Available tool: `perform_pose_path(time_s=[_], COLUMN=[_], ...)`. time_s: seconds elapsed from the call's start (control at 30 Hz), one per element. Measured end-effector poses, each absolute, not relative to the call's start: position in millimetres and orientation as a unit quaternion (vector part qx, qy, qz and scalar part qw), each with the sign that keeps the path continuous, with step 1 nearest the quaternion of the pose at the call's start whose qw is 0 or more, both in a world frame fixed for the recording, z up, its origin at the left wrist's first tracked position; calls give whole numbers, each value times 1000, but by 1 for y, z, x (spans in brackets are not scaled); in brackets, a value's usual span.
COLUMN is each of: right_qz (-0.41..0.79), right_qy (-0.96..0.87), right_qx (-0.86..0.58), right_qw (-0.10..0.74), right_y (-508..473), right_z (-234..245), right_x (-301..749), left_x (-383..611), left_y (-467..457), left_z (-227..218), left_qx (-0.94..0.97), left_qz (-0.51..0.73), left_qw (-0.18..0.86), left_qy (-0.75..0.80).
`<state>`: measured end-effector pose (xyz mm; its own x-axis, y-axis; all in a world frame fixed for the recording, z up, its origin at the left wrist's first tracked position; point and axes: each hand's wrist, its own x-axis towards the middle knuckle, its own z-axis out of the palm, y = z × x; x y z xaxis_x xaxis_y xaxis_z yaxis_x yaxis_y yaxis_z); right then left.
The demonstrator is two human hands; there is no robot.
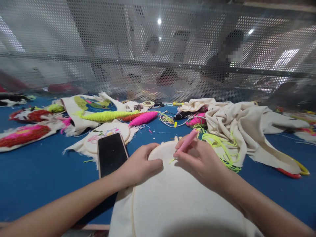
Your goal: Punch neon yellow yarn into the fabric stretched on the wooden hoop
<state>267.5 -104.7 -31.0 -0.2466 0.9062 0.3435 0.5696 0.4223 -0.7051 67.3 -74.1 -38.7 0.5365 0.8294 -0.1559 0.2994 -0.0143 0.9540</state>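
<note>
fingers (184, 154) of the right hand (199, 161) pinch a slim pink plastic punch needle (188, 141), tip on cream cloth in a round wooden hoop (172, 197) at the blue desk's (37, 177) near edge. the left hand (140, 166) rests loosely spread on the cloth, gripping nothing. stitching seems in hand; another punch calls for taut cloth.

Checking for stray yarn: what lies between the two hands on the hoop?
Head view: bare cream cloth, plus a short yellow thread by the pink tool, between left hand and right hand.

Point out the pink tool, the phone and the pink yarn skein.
pink tool (187, 141): head view, mid shaft.
phone (111, 154): head view, centre of screen.
pink yarn skein (143, 118): head view, middle of skein.
</note>
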Motion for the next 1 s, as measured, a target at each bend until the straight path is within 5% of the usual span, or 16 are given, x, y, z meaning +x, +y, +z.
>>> perform_pose_path(time_s=[0.23, 0.43, 0.77, 1.0], right_qz=[161, 272, 247, 128], right_qy=[-828, -728, -736, -813], right_qx=[-432, -478, -486, -483], right_qw=[318, 409, 402, 298], right_y=[-100, -97, -95, -102], right_z=[-34, -38, -40, -33], right_x=[267, 274, 277, 265], left_x=[67, 65, 66, 69], left_y=[-73, -63, -62, -65], left_z=[-32, -35, -37, -37], left_qx=[698, 703, 725, 682], left_qz=[239, 217, 224, 233], left_qw=[527, 526, 500, 548], left_qy=[423, 426, 418, 425])
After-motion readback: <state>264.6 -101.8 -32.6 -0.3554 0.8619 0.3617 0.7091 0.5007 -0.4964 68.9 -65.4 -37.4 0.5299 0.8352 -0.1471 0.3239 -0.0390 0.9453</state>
